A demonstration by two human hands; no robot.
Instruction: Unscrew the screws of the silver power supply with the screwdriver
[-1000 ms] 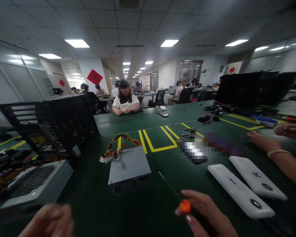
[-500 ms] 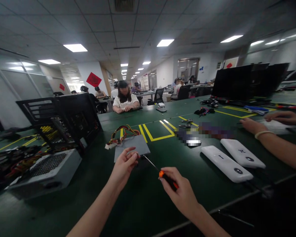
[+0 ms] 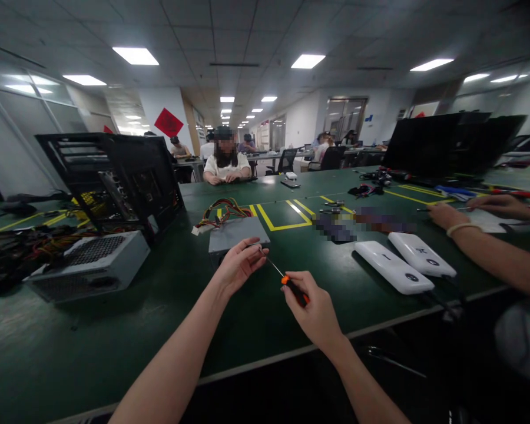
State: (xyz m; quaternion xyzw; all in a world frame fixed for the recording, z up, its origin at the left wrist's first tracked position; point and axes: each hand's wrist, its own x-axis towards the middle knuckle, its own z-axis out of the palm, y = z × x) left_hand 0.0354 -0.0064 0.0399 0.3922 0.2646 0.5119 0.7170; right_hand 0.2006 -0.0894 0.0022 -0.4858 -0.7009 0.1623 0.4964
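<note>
My right hand [image 3: 314, 307] is wrapped round the handle of a screwdriver [image 3: 295, 288], which is black and orange. Its thin metal shaft points up and left, toward my left hand [image 3: 241, 266]. The thumb and fingertips of that hand are pinched together at the screwdriver's tip; whatever small thing lies between them is too small to make out. Just behind my left hand stands a grey metal power supply [image 3: 242, 228], partly covered by the fingers. A bundle of red, yellow and black cables [image 3: 223, 209] with a white connector comes out of its far side.
On the left are a second power supply [image 3: 92, 265] and an open black computer case [image 3: 154, 188]. Two white power banks [image 3: 393, 268] lie to the right, near a co-worker's hands [image 3: 450, 217]. Dark monitors [image 3: 424, 147] stand at the back right. Another person [image 3: 226, 162] sits opposite.
My left fingertips have come to the screwdriver's tip, which was beside them at the power supply's near edge. The view has shifted, showing more of the table's front edge.
</note>
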